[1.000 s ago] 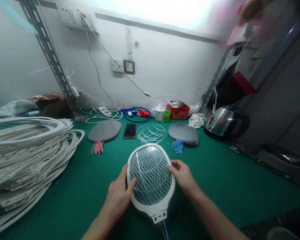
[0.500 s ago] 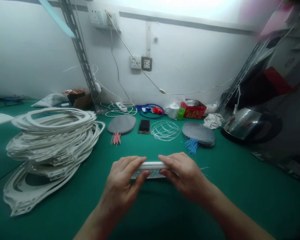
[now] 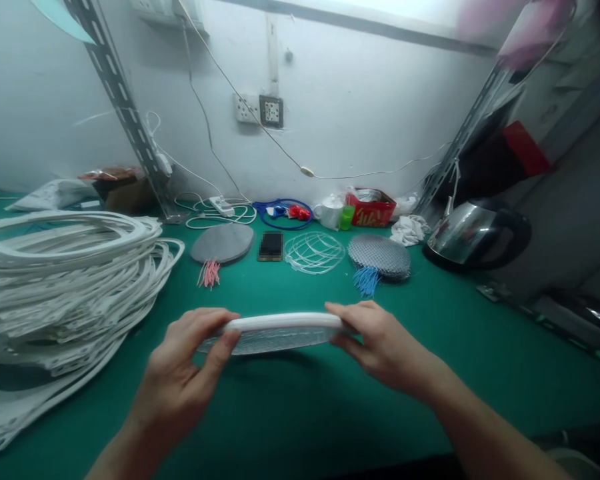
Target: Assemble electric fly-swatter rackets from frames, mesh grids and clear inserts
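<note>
A white-rimmed disc (image 3: 285,323) with a clear, mesh-like layer under its rim is held edge-on above the green table. On its left end my left hand (image 3: 187,367) is closed, thumb below and fingers over the rim. My right hand (image 3: 380,340) pinches the right end in the same way. The far side of the disc is hidden from me. Beyond it lie a grey round pad (image 3: 223,243) with pink ties, a ring of clear strands (image 3: 315,253) and a grey mesh pad (image 3: 380,257) with blue ties.
At left rises a tall pile of white flat hoops (image 3: 70,293). A phone (image 3: 271,246) lies between the pads. Toward the wall are a blue cord loop (image 3: 285,217), a red box (image 3: 370,208) and a white cloth (image 3: 410,230). A metal kettle (image 3: 465,237) stands at the right.
My hands have moved apart along the disc, the left one sliding left, and more of the white rim and clear layer shows. The view has shifted to the right.
</note>
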Motion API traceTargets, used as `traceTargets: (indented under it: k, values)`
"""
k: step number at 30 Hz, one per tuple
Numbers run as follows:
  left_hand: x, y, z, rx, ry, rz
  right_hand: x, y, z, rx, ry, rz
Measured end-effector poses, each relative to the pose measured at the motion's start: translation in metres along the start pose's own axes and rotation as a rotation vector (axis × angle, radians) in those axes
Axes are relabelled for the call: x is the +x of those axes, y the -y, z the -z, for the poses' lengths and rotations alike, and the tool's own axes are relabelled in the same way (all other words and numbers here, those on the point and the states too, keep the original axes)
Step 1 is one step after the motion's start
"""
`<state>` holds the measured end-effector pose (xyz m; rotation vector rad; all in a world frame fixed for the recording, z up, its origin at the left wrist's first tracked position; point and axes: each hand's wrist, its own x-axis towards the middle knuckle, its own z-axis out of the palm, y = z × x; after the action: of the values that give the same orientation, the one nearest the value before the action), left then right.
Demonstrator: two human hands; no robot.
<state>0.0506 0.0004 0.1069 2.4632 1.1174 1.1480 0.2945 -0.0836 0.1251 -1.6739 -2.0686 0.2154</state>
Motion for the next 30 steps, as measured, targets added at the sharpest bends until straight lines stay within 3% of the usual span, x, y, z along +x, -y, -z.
traceTargets:
  k: [5,10,13,16,20,22,24,27,30]
  values:
    - [0.008,-0.032,-0.009,0.185,0.031,-0.207,-0.004,-0.006,0.004,-0.017,-0.012,0.058]
    - [0.011,-0.042,-0.014,0.170,0.018,-0.247,-0.002,-0.007,0.014,-0.024,-0.009,0.140]
    - [0.013,-0.038,-0.013,0.186,0.022,-0.279,0.000,-0.012,0.015,-0.034,-0.005,0.192]
    - [0.013,-0.024,-0.009,0.207,0.054,-0.266,-0.002,-0.024,0.018,-0.011,0.003,0.154]
    - [0.001,0.003,0.000,0.061,0.193,0.000,-0.005,-0.040,0.023,-0.024,-0.080,0.000]
    - [-0.009,0.008,-0.001,-0.122,0.293,0.101,-0.002,-0.034,0.020,-0.074,-0.177,0.020]
    - [-0.017,0.004,-0.010,-0.253,0.305,0.098,0.004,-0.016,0.010,-0.100,-0.241,0.146]
    - [-0.019,-0.007,-0.026,-0.306,0.184,-0.049,0.012,0.017,-0.011,-0.104,-0.270,0.344]
    - [-0.014,-0.013,-0.036,-0.288,0.074,-0.191,0.019,0.031,-0.027,-0.150,-0.318,0.387]
